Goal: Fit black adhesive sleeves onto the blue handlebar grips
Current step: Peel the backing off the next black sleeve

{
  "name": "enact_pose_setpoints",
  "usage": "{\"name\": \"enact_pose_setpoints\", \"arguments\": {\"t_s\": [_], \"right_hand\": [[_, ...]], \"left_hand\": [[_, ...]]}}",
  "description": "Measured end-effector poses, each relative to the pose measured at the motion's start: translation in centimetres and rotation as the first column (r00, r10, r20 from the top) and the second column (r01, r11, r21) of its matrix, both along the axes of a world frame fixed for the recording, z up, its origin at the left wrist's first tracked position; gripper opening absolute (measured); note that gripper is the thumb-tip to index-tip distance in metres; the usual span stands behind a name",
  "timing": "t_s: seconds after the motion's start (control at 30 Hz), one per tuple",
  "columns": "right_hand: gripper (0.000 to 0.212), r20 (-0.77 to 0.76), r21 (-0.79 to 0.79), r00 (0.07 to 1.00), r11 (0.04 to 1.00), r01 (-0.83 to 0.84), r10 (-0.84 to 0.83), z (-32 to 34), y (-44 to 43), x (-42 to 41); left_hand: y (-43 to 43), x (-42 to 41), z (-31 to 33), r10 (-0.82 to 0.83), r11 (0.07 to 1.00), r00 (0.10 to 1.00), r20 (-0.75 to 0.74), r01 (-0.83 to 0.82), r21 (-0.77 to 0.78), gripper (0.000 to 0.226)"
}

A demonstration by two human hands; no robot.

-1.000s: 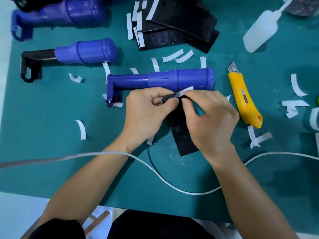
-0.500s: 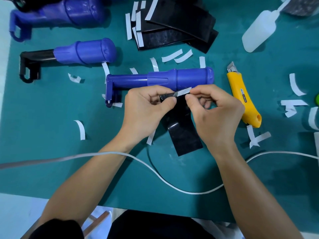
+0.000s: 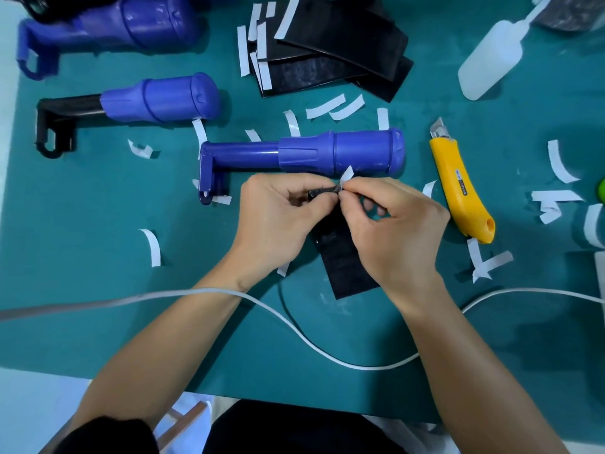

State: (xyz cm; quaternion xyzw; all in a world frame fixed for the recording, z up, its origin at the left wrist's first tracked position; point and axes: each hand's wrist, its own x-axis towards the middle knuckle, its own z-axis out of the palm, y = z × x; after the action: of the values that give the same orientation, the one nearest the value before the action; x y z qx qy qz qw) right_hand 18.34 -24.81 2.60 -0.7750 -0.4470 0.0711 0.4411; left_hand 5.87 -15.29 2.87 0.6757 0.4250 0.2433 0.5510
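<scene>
A blue handlebar grip (image 3: 340, 154) lies across the green mat just beyond my hands. My left hand (image 3: 278, 221) pinches the top edge of a black adhesive sleeve (image 3: 347, 267), which hangs down onto the mat between my hands. At that same top edge my right hand (image 3: 396, 227) pinches the white backing strip (image 3: 346, 175), whose free end sticks up. Two more blue grips lie further left: one on a black bracket (image 3: 160, 99) and one at the far top left (image 3: 131, 24).
A stack of black sleeves (image 3: 340, 50) with white strips lies at the top centre. A yellow utility knife (image 3: 458, 188) lies right of my hands, a white squeeze bottle (image 3: 487, 57) at the top right. Several peeled white strips litter the mat. A white cable (image 3: 294, 332) crosses below my wrists.
My right hand has closed in against my left at the sleeve's top edge. The white backing strip's free end now stands up instead of lying flat along the edge.
</scene>
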Motion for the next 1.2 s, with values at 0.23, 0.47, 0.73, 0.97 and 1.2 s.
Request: {"name": "enact_pose_setpoints", "arguments": {"t_s": [0.23, 0.47, 0.73, 0.97, 1.2], "right_hand": [[0.013, -0.129, -0.067, 0.991, 0.998, 0.011, -0.02, 0.2, 0.0, -0.3], [0.012, -0.314, -0.083, 0.95, 0.996, -0.025, -0.002, 0.6, 0.1, 0.6], [0.011, -0.349, -0.02, 0.933, 0.994, -0.107, 0.093, 0.5, 0.2, 1.1], [0.015, -0.416, 0.021, 0.898, 0.989, -0.144, 0.139, 0.6, 0.3, 1.3], [0.014, -0.405, 0.011, 0.904, 0.989, -0.148, 0.14, 0.5, 0.5, 1.2]], "left_hand": [[-0.4, -0.4, -0.1, -0.017, 0.993, 0.997, -0.071, 0.025, 0.116, 0.025], [-0.2, -0.5, -0.3, -0.031, 0.981, 0.991, -0.129, 0.055, 0.189, 0.015], [-0.1, -0.7, -0.3, -0.043, 0.977, 0.991, -0.124, 0.068, 0.201, 0.015], [0.0, -0.3, 0.1, -0.081, 0.98, 0.992, -0.098, 0.097, 0.172, 0.03], [0.2, -0.2, -0.2, -0.105, 0.988, 0.993, -0.049, 0.11, 0.104, 0.024]]}}
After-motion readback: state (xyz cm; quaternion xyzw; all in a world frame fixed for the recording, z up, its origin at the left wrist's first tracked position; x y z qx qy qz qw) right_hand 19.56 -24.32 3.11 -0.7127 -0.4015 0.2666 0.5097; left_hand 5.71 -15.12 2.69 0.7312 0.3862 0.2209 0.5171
